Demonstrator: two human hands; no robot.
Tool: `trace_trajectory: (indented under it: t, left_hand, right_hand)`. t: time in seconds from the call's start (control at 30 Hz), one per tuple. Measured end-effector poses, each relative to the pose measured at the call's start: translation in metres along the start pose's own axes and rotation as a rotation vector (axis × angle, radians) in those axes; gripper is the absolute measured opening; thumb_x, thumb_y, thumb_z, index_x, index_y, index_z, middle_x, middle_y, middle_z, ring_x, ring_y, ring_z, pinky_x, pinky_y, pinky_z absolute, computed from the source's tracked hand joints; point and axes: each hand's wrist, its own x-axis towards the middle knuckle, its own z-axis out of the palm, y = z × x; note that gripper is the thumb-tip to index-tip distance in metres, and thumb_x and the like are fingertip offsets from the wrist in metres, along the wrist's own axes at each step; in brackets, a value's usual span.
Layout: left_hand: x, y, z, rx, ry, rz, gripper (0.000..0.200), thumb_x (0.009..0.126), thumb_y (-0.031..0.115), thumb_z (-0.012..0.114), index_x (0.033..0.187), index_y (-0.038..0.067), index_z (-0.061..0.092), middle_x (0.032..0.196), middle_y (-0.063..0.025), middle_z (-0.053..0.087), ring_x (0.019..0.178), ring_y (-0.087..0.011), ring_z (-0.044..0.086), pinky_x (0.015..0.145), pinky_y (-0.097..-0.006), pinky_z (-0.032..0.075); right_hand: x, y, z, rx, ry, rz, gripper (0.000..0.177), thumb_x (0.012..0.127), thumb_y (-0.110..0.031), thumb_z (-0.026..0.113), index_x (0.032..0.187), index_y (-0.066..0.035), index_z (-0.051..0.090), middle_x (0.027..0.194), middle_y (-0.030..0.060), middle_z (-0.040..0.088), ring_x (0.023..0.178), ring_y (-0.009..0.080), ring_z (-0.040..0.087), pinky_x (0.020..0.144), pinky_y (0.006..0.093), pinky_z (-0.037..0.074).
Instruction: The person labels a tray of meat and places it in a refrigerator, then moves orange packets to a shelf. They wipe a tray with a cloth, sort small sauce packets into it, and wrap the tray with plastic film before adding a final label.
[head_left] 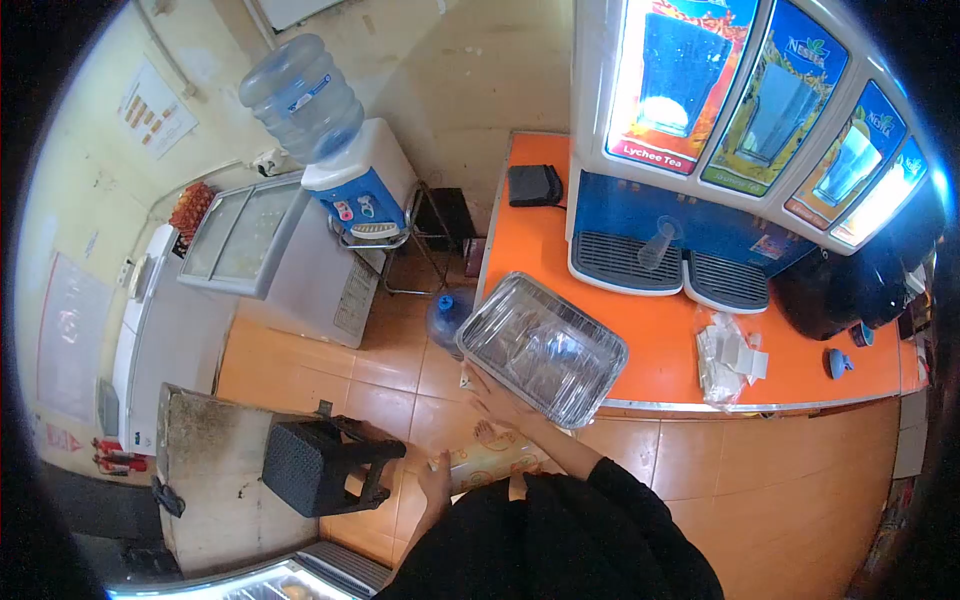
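Observation:
My left hand (437, 480) grips the left end of a pale package with orange print (488, 462), low in front of my body. Stretched forward, my right hand (498, 405) has its fingers apart beside the lower left edge of a foil tray (541, 348). Whether the fingertips touch the tray cannot be made out. The tray has a clear, shiny cover and sits tilted at the left end of the orange counter (525, 240), its near corner over the edge.
A drink dispenser (640, 262), a plastic bag with white packets (725, 360) and a black device (534, 186) are on the counter. A blue bottle (447, 318) stands beside it. Left are a black stool (300, 465), a freezer (300, 270) and a water dispenser (365, 180).

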Motion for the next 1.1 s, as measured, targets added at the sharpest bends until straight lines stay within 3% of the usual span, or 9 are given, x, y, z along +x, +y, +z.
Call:
trace_trajectory:
  t: [0.17,0.27,0.4,0.57,0.67,0.8,0.87,0.97,1.1]
  left_hand:
    - [0.007,-0.085,-0.028,-0.089,0.079,0.102,0.049,0.075,0.036,0.068,0.078,-0.012,0.060,0.074,-0.0154,0.061,0.067,-0.0207,0.055,0.059,-0.0362,0.045]
    - [0.001,-0.122,-0.074,-0.170,0.115,-0.345,0.052,0.074,0.037,0.067,0.081,-0.014,0.059,0.075,-0.0138,0.059,0.067,-0.0201,0.054,0.057,-0.0349,0.045]
    - [0.043,-0.278,-0.150,-0.066,0.433,-0.249,0.055,0.076,0.041,0.065,0.084,-0.013,0.060,0.077,-0.0172,0.061,0.066,-0.0234,0.057,0.059,-0.0392,0.047]
    - [0.032,-0.153,-0.207,0.881,0.812,0.005,0.045,0.081,0.041,0.056,0.076,-0.004,0.060,0.077,-0.0242,0.062,0.070,-0.0389,0.060,0.064,-0.0485,0.046]
    - [0.040,-0.082,-0.217,0.944,0.882,0.216,0.044,0.082,0.043,0.055,0.073,0.000,0.060,0.074,-0.0214,0.061,0.071,-0.0400,0.059,0.064,-0.0489,0.045]
    - [0.064,0.025,-0.217,0.809,0.844,0.323,0.046,0.083,0.045,0.055,0.077,-0.001,0.061,0.075,-0.0216,0.060,0.072,-0.0401,0.058,0.063,-0.0489,0.044]
    - [0.084,0.085,-0.201,0.667,0.859,0.401,0.045,0.083,0.044,0.056,0.082,-0.001,0.062,0.075,-0.0219,0.060,0.072,-0.0406,0.057,0.063,-0.0479,0.044]
    - [0.105,0.182,-0.170,0.589,0.753,0.628,0.043,0.083,0.042,0.058,0.086,0.000,0.063,0.077,-0.0218,0.061,0.074,-0.0398,0.058,0.063,-0.0449,0.045]
    - [0.132,0.298,-0.104,0.356,0.537,1.026,0.040,0.082,0.041,0.059,0.084,0.001,0.063,0.077,-0.0209,0.062,0.074,-0.0395,0.059,0.064,-0.0445,0.046]
  right_hand:
    - [-0.002,0.013,0.017,0.002,0.055,-0.074,0.059,0.091,-0.034,0.041,0.139,-0.002,0.030,0.147,0.0124,0.023,0.137,0.0266,0.019,0.109,0.0451,0.019]
    - [-0.007,0.019,0.042,0.033,0.087,-0.119,0.056,0.091,-0.030,0.041,0.138,-0.001,0.032,0.147,0.0121,0.024,0.137,0.0260,0.019,0.110,0.0432,0.019]
    - [-0.021,0.031,0.043,0.038,0.148,-0.295,0.055,0.091,-0.021,0.043,0.139,0.000,0.029,0.147,0.0112,0.024,0.136,0.0268,0.021,0.111,0.0399,0.019]
    - [-0.085,0.044,-0.006,0.386,-0.067,-0.174,0.054,0.092,-0.020,0.043,0.140,-0.003,0.027,0.148,0.0111,0.021,0.137,0.0262,0.020,0.111,0.0388,0.018]
    - [-0.137,0.051,-0.027,0.655,-0.101,-0.025,0.046,0.094,-0.022,0.042,0.136,-0.005,0.035,0.141,0.0145,0.033,0.131,0.0274,0.032,0.107,0.0378,0.026]
    - [-0.185,0.057,-0.073,0.535,-0.265,0.242,0.048,0.094,-0.022,0.041,0.139,-0.010,0.031,0.132,0.0179,0.044,0.119,0.0319,0.046,0.101,0.0420,0.036]
    - [-0.197,0.061,-0.049,0.902,0.159,0.437,0.029,0.093,-0.019,0.041,0.110,0.000,0.055,0.101,0.0137,0.062,0.098,0.0288,0.059,0.086,0.0399,0.045]
    - [-0.190,0.071,-0.034,1.409,0.170,0.923,0.045,0.090,-0.019,0.043,0.130,0.001,0.037,0.102,0.0172,0.060,0.107,0.0314,0.053,0.092,0.0382,0.041]
    - [-0.160,0.068,-0.047,1.653,0.239,1.213,0.028,0.091,-0.018,0.043,0.111,0.001,0.045,0.096,0.0160,0.060,0.096,0.0221,0.059,0.083,0.0325,0.046]
